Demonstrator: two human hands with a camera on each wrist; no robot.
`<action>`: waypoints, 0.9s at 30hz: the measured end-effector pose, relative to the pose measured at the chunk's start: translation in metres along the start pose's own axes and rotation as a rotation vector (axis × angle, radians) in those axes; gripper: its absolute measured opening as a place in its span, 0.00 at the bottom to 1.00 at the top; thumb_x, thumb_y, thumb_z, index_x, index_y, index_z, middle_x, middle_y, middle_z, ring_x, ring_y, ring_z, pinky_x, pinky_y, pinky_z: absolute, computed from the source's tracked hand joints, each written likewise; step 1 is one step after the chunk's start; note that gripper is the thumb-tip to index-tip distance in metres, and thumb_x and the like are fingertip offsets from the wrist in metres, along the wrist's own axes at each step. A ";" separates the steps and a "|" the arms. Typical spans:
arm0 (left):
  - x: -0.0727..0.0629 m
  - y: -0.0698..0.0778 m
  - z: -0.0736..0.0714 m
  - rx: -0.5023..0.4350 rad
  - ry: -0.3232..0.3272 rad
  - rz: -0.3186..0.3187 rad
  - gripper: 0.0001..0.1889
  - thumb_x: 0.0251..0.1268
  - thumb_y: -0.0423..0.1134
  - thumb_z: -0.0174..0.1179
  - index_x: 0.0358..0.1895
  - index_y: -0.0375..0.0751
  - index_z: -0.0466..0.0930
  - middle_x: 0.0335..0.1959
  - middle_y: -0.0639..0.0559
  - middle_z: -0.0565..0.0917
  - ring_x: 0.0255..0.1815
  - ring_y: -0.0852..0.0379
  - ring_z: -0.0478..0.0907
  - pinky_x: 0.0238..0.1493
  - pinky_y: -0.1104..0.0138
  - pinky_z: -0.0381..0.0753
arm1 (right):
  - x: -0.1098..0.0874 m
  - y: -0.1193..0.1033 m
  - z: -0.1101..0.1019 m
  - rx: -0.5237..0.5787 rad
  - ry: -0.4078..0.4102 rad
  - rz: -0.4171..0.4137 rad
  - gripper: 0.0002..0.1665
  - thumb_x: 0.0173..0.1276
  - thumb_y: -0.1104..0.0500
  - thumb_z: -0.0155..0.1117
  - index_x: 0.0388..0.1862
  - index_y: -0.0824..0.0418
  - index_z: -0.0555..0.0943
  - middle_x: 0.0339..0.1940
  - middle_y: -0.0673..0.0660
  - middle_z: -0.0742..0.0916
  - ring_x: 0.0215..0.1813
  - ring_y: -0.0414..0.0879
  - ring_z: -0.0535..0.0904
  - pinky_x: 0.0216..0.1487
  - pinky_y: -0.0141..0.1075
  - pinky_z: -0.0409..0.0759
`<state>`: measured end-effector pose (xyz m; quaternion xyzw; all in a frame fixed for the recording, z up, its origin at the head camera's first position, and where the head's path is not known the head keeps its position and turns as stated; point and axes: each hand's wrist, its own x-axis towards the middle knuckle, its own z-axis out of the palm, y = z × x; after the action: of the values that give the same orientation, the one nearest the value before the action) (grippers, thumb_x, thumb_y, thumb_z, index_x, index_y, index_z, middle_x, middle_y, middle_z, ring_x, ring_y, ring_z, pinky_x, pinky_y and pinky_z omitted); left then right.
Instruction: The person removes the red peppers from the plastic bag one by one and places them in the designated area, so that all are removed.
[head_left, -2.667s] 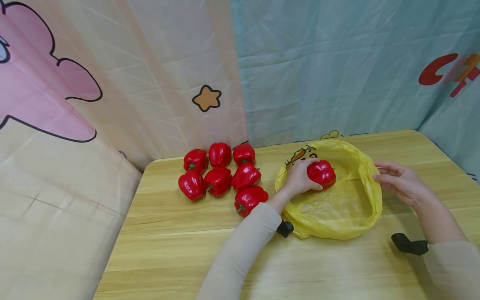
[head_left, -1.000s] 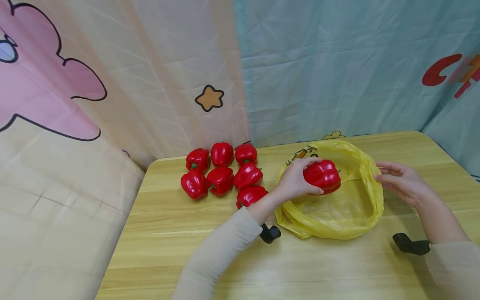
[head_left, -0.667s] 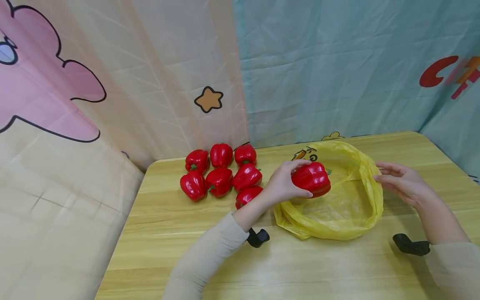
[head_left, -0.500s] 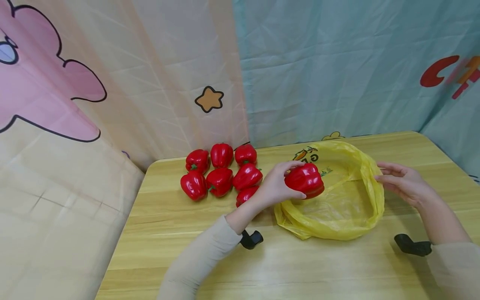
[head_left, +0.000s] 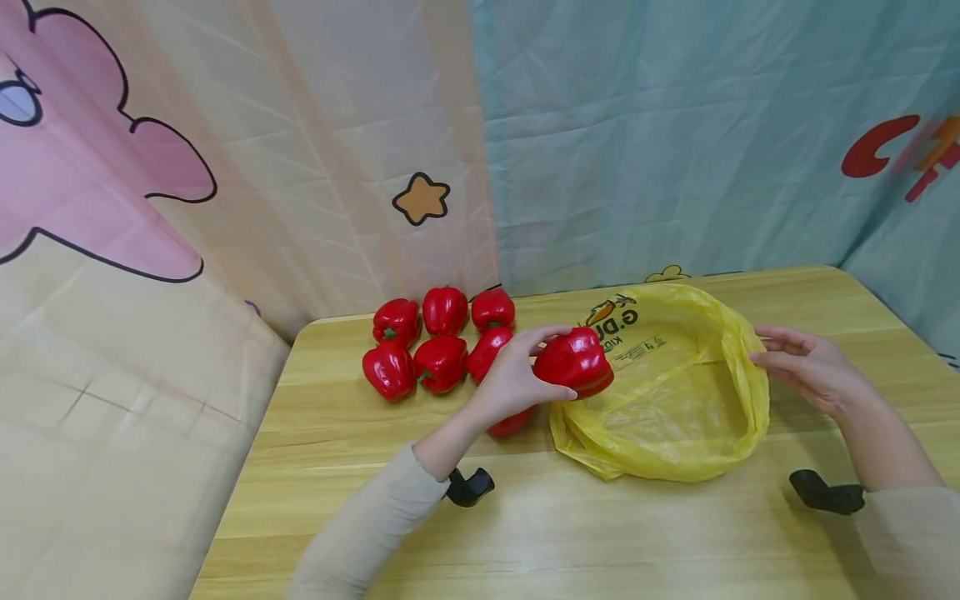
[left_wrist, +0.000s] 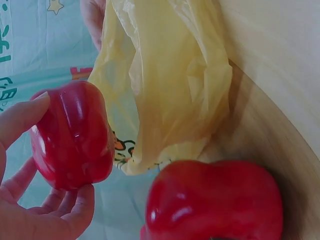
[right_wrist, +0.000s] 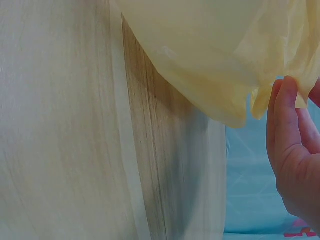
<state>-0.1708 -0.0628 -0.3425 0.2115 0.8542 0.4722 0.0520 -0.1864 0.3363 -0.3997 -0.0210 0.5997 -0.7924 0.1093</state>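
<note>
My left hand (head_left: 512,382) grips a red bell pepper (head_left: 574,363), held up at the left rim of a yellow plastic bag (head_left: 663,468). In the left wrist view, thumb and fingers wrap opposite sides of that pepper (left_wrist: 72,135). The bag stands wide-mouthed on the table, its inside visible with no pepper in it. At the bag's right edge, my right hand (head_left: 813,367) pinches the plastic; the right wrist view has its fingers (right_wrist: 286,112) on the bag's gathered edge. Several other red bell peppers (head_left: 440,363) lie left of the bag, two partly covered by my left hand and wrist.
A light wooden table (head_left: 360,492) carries everything. Behind it hangs a printed curtain (head_left: 675,150), close to the table's back edge. Black mounts (head_left: 825,493) are strapped at both wrists.
My left hand has drawn the bell pepper leftward, from over the bag's inside to its left rim, uncovering print on the bag. The right hand has stayed at the bag's edge.
</note>
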 end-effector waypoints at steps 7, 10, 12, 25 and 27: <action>-0.013 -0.007 -0.015 0.003 0.035 -0.031 0.37 0.42 0.38 0.74 0.62 0.54 0.69 0.56 0.54 0.72 0.56 0.53 0.69 0.46 0.60 0.79 | 0.001 0.000 0.000 0.000 -0.003 0.002 0.24 0.63 0.77 0.54 0.41 0.50 0.84 0.35 0.50 0.82 0.36 0.41 0.81 0.37 0.30 0.81; -0.017 -0.010 -0.021 -0.002 0.041 -0.028 0.38 0.42 0.37 0.74 0.62 0.54 0.69 0.57 0.54 0.71 0.57 0.55 0.68 0.46 0.61 0.79 | 0.001 0.000 0.001 -0.007 0.006 0.005 0.24 0.63 0.77 0.54 0.40 0.49 0.84 0.35 0.50 0.81 0.35 0.40 0.81 0.36 0.29 0.80; -0.020 -0.012 -0.024 -0.003 0.040 -0.023 0.37 0.42 0.37 0.74 0.61 0.53 0.69 0.58 0.54 0.71 0.57 0.54 0.68 0.46 0.60 0.79 | 0.002 0.000 0.001 -0.010 0.009 0.007 0.24 0.63 0.77 0.54 0.40 0.49 0.84 0.35 0.50 0.81 0.35 0.40 0.81 0.36 0.29 0.80; -0.040 -0.020 -0.043 -0.030 0.081 -0.048 0.37 0.41 0.37 0.75 0.60 0.57 0.70 0.56 0.56 0.72 0.56 0.55 0.68 0.46 0.59 0.79 | 0.007 0.006 -0.007 -0.005 -0.021 -0.019 0.23 0.62 0.76 0.56 0.42 0.50 0.84 0.36 0.50 0.82 0.36 0.40 0.81 0.37 0.29 0.80; -0.044 -0.021 -0.047 -0.034 0.093 -0.059 0.37 0.41 0.37 0.75 0.60 0.58 0.70 0.55 0.57 0.72 0.56 0.55 0.68 0.46 0.58 0.79 | 0.007 0.007 -0.008 -0.006 -0.022 -0.023 0.23 0.62 0.76 0.56 0.42 0.50 0.84 0.36 0.50 0.82 0.36 0.40 0.82 0.38 0.29 0.80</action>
<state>-0.1512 -0.1273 -0.3391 0.1631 0.8534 0.4942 0.0296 -0.1934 0.3408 -0.4090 -0.0371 0.6005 -0.7916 0.1069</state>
